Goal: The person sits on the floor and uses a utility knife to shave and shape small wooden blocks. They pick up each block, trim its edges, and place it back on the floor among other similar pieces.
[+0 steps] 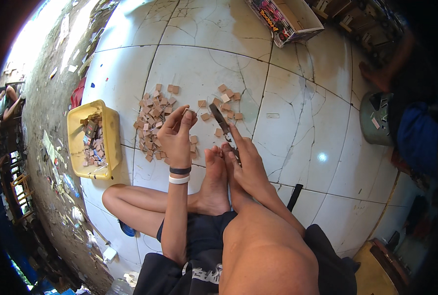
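In the head view, we look down on a floor of cracked white tiles (297, 147). Our left hand (176, 140) is raised over the floor, its grip narrow, with a small brown block (190, 111) pinched between thumb and fingertips. Our right hand (249, 164) has its grip closed around a long dark tool (219, 117), which points up and to the left, its tip near the block; we cannot tell exactly what kind of tool it is. A pile of brown blocks (152, 118) lies on the tiles, to the left of and beyond our left hand, and a smaller group of blocks (227, 94) lies beyond the tool. To the left of the pile stands a yellow tub (113, 147) with more blocks and scraps inside. A cardboard box (283, 29) sits at the top, and a green bucket (371, 132) stands well apart on the right
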`<state>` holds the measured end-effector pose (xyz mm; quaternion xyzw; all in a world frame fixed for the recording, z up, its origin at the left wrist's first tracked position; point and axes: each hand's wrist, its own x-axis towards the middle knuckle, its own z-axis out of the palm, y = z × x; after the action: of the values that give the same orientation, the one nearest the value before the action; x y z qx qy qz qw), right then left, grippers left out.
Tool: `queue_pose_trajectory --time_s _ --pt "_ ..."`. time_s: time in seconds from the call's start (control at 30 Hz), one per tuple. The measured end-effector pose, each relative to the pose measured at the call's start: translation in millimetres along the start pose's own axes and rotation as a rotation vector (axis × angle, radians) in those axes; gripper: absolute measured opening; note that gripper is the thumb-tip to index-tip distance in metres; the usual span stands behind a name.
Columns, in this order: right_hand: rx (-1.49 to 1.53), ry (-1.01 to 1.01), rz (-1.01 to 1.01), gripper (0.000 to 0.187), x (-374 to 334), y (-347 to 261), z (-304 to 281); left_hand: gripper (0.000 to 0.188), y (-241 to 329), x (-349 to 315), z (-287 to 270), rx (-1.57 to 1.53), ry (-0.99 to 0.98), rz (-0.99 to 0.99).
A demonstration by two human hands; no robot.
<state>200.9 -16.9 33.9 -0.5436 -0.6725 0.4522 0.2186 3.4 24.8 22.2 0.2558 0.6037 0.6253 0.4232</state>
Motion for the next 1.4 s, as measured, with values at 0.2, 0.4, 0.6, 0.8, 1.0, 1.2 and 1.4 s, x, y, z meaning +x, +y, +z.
queue_pose_trajectory --time_s 0.2,0.4,0.6,0.8,1.0,1.2,1.4 --pt "0.218 -0.106 0.0 0.076 -6.4 8.5 -18.8 0.028 19.4 0.0 -7.5 -0.082 -0.091 -0.18" --pt "0.203 -0.2 -0.049 0.071 -8.0 9.9 -31.4 0.027 23.8 -3.8 -8.4 -0.095 -0.206 -0.216" --pt "0.286 -0.272 0.021 0.071 -7.3 6.8 -36.3 0.028 26.0 -5.5 -9.2 -0.074 -0.25 -0.23" --pt "0.225 -0.21 -0.054 0.072 -9.2 3.4 -36.4 0.027 30.1 -6.0 -9.8 -0.029 -0.256 -0.215" --pt "0.178 -0.184 -0.077 0.072 -11.7 4.5 -35.7 0.027 33.3 -7.1 -11.1 0.035 -0.269 -0.174" --pt "0.177 -0.149 -0.14 0.072 -10.7 9.0 -30.1 0.026 31.9 -6.0 -10.6 0.007 -0.26 -0.196" --pt "0.231 -0.252 0.004 0.073 -13.8 8.3 -28.9 0.039 29.8 -12.2 0.8 -0.085 -0.247 -0.255"
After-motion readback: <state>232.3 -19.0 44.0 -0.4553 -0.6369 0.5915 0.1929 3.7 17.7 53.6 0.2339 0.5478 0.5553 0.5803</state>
